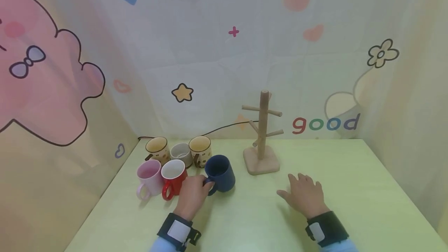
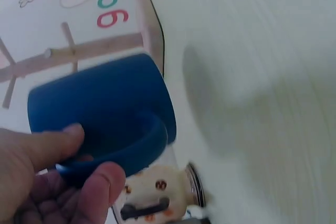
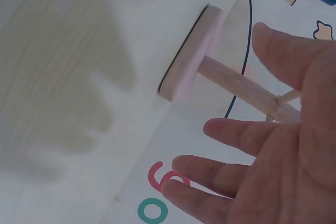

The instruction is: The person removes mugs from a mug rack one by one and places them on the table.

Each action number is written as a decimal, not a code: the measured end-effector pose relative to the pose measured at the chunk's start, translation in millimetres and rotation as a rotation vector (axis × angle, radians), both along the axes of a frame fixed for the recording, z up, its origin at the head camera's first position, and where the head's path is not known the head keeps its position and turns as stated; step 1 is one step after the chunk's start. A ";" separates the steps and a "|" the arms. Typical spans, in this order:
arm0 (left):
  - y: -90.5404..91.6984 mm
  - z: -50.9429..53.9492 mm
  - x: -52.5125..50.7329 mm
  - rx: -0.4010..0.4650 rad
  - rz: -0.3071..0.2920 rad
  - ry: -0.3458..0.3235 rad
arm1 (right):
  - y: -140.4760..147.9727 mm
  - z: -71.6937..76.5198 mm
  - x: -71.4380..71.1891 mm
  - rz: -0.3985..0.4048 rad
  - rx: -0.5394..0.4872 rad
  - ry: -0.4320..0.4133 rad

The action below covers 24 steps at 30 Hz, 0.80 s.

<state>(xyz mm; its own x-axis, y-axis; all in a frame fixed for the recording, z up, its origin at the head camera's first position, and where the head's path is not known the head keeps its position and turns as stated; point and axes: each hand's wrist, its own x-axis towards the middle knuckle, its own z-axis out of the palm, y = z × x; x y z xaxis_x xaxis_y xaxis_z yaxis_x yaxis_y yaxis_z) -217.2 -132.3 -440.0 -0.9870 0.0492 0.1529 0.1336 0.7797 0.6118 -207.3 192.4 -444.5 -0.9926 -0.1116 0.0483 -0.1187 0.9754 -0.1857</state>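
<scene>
My left hand [image 1: 193, 194] grips a dark blue mug [image 1: 221, 174] by its handle. In the left wrist view the thumb and fingers pinch the handle of this blue mug [image 2: 105, 103], and its shadow falls apart from it on the table, so it is held up. My right hand [image 1: 305, 194] hovers over the table with spread fingers and holds nothing. A wooden mug tree [image 1: 263, 127] stands upright between and behind the hands, its pegs bare. In the right wrist view its base [image 3: 189, 56] lies beyond the fingers of the right hand [image 3: 273, 156].
Left of the blue mug stand a red mug [image 1: 180, 182], a pink mug [image 1: 151, 178], a grey-white cup [image 1: 182, 156] and two cream patterned mugs [image 1: 157, 151], close together. A printed cloth [image 1: 210, 57] hangs behind the pale green table [image 1: 252, 221].
</scene>
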 end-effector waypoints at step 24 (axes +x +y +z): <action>-17.1 -15.2 1.7 -0.234 0.264 0.060 | 13.6 -3.8 -0.1 -0.013 -0.041 -0.049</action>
<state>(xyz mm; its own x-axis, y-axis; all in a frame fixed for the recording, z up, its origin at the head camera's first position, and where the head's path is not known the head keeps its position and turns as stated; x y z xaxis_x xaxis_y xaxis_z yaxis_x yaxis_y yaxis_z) -215.5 -149.4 -455.2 -0.9602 -0.1654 0.2253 -0.0608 0.9103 0.4094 -207.4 206.0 -448.3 -0.9953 -0.0972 0.0039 -0.0955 0.9683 -0.2308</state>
